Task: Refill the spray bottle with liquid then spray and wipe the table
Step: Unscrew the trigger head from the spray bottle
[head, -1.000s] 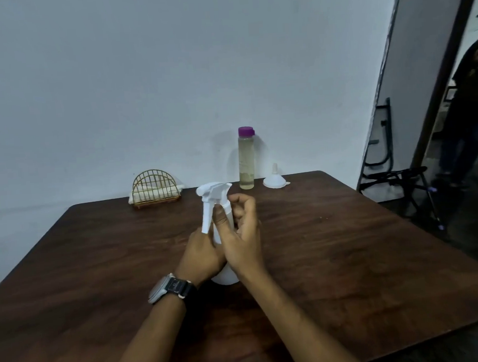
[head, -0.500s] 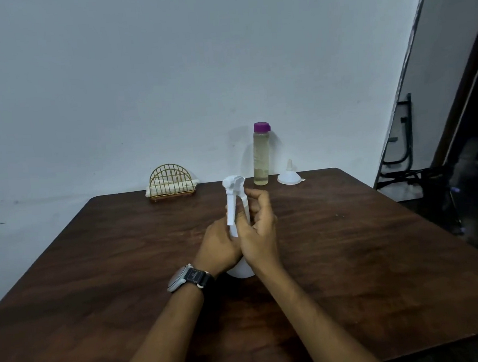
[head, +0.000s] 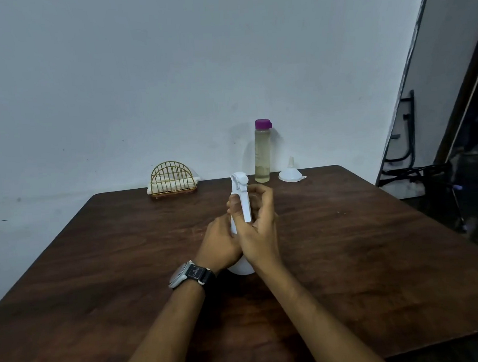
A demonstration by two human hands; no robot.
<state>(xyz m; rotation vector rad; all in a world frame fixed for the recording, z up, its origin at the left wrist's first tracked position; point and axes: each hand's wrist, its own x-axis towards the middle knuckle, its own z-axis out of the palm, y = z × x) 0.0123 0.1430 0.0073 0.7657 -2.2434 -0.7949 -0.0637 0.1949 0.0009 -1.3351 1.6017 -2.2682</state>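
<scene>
The task looks barely begun: the white spray bottle [head: 241, 206] stands near the middle of the tabletop [head: 364, 245], the left hand [head: 218, 246] wrapped around its body and the right hand [head: 259, 224] closed around the neck below the trigger head, apparently to unscrew it. The head is on, so nothing can have been poured yet. The purple-capped bottle of pale liquid [head: 262, 153] and the white funnel [head: 290, 172] wait untouched at the far edge by the wall beside a wire napkin holder [head: 172, 179], leaving refilling, spraying and wiping all to do.
</scene>
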